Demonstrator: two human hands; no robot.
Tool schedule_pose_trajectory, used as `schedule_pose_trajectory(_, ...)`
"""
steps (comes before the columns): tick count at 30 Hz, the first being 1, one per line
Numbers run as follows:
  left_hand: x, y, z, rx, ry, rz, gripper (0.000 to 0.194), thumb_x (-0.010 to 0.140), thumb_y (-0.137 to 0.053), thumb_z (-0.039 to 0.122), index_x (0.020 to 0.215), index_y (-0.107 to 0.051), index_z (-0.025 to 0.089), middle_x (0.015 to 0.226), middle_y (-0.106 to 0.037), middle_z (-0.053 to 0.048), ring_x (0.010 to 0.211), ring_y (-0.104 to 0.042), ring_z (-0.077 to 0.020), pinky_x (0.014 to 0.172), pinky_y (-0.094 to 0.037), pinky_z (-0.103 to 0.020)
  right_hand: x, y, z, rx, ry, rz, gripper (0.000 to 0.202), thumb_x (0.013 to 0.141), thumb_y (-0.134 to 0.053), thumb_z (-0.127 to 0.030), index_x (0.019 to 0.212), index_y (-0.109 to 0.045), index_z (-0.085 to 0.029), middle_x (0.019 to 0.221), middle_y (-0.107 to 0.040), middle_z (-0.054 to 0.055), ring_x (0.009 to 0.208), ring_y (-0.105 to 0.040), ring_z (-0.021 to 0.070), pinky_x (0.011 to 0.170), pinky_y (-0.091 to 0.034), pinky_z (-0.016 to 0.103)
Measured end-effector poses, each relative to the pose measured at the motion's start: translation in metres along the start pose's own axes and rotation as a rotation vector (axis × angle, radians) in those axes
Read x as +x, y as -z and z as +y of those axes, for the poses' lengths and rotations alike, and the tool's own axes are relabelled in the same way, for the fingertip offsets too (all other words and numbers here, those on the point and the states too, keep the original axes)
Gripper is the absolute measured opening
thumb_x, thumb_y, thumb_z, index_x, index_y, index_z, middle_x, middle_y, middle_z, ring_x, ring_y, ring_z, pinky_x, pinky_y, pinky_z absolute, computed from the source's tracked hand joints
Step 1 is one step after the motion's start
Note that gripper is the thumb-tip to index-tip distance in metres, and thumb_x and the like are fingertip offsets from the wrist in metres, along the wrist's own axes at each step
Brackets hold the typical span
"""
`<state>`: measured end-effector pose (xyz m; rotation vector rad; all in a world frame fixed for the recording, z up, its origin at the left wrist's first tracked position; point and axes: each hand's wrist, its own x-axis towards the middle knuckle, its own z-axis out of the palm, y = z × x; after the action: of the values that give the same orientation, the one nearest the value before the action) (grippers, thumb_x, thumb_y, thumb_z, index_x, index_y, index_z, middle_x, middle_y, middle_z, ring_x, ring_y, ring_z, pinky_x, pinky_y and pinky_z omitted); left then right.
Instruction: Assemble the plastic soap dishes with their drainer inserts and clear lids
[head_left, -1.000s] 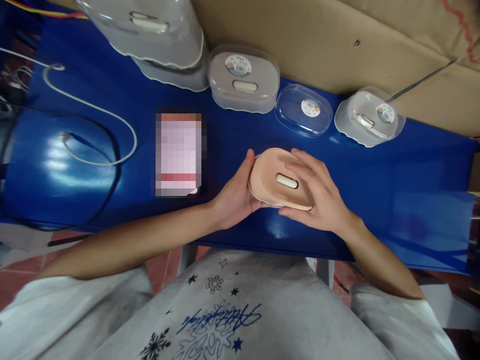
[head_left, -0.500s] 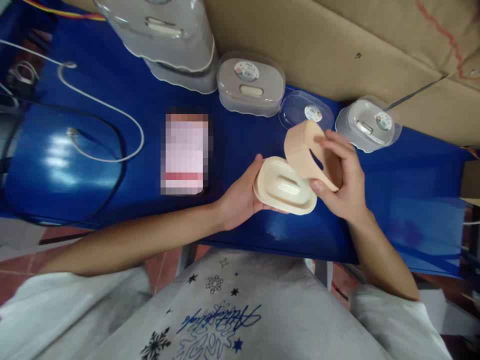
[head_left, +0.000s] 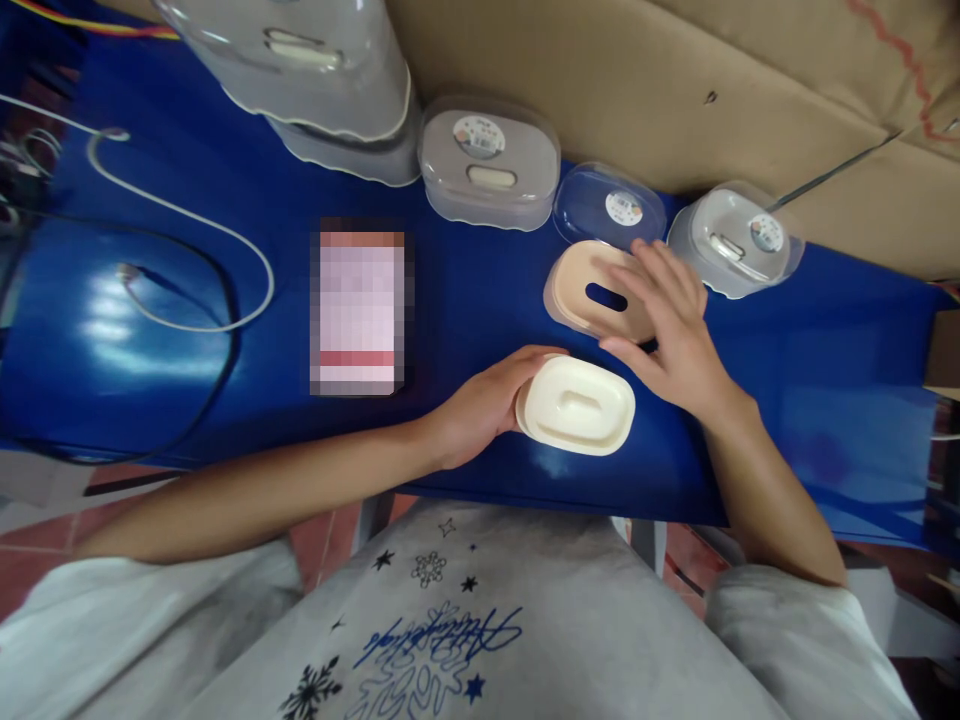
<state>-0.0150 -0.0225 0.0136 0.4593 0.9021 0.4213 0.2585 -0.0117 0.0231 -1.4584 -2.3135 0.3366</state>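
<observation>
My left hand (head_left: 491, 408) grips the left end of a cream oval plastic dish (head_left: 611, 388), which has a raised bar in its middle. The dish is held low over the near part of the blue table. Just beyond it, a peach oval plastic cover (head_left: 574, 275) with a long slot rests on the table, slotted face up. My right hand (head_left: 667, 335) hovers at the cover's right side with fingers and thumb apart, hiding that end. Whether the fingertips still touch the cover I cannot tell.
Along the back of the blue table (head_left: 465, 320) stand large clear containers (head_left: 322, 90), a lidded clear box (head_left: 491, 165), a clear oval lid (head_left: 581, 205) and a smaller clear box (head_left: 739, 240). A blurred-out item (head_left: 356, 310) and a white cable (head_left: 255, 250) lie left.
The peach cover was tilted in my right hand above the dish; now it lies flat on the table and the fingers have spread. My left hand has brought the dish slightly nearer me.
</observation>
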Motion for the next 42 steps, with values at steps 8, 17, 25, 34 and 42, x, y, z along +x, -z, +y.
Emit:
schedule_pose_trajectory(8, -0.006, 0.005, 0.017, 0.402, -0.476, 0.012, 0.033, 0.109, -0.062, 0.033, 0.138, -0.075, 0.024, 0.145, -0.076, -0.006, 0.141, -0.065, -0.026, 0.126, -0.044, -0.04, -0.047, -0.007, -0.045, -0.013, 0.233, -0.11, 0.063, 0.104, -0.075, -0.055, 0.163, -0.054, -0.044, 0.162, -0.069, 0.003, 0.145, -0.067, 0.0357, 0.122, -0.049, 0.059)
schedule_pose_trajectory(17, 0.007, 0.016, 0.011, 0.722, -1.06, 0.066, 0.022, 0.112, -0.065, 0.033, 0.128, -0.075, 0.025, 0.133, -0.076, -0.01, 0.131, -0.07, -0.0231, 0.116, -0.055, -0.04, -0.044, -0.035, -0.045, -0.045, 0.331, -0.084, 0.043, 0.112, -0.065, -0.035, 0.152, -0.063, -0.021, 0.157, -0.071, 0.014, 0.148, -0.065, 0.0326, 0.126, -0.047, 0.053)
schedule_pose_trajectory(25, 0.0, 0.005, 0.026, 0.237, -0.66, 0.054, 0.039, 0.106, -0.071, 0.062, 0.092, -0.068, 0.026, 0.047, -0.034, 0.011, 0.037, -0.022, -0.0092, 0.038, -0.018, -0.027, -0.045, -0.023, -0.045, 0.14, 0.289, 0.25, 0.035, 0.107, -0.07, -0.017, 0.141, -0.07, -0.027, 0.104, -0.086, 0.002, 0.093, -0.08, 0.02, 0.089, -0.061, 0.037)
schedule_pose_trajectory(34, -0.013, 0.004, 0.044, 0.045, -0.445, -0.028, 0.073, 0.113, -0.034, 0.061, 0.051, -0.025, 0.024, 0.05, -0.009, 0.005, 0.042, -0.011, -0.0087, 0.043, -0.014, -0.029, -0.05, -0.011, -0.047, 0.169, 0.311, 0.317, 0.057, 0.118, -0.046, -0.057, 0.072, -0.058, -0.025, 0.051, -0.052, -0.005, 0.046, -0.046, 0.0126, 0.051, -0.035, 0.033)
schedule_pose_trajectory(42, 0.003, -0.001, 0.047, -0.112, -0.582, 0.235, 0.059, 0.116, -0.035, 0.035, 0.065, -0.061, 0.019, 0.083, -0.056, -0.005, 0.076, -0.056, -0.0154, 0.072, -0.047, -0.028, -0.036, -0.026, -0.058, -0.286, 0.397, 0.069, 0.023, 0.11, -0.073, -0.036, 0.126, -0.075, -0.02, 0.102, -0.086, 0.001, 0.089, -0.074, 0.0167, 0.087, -0.051, 0.036)
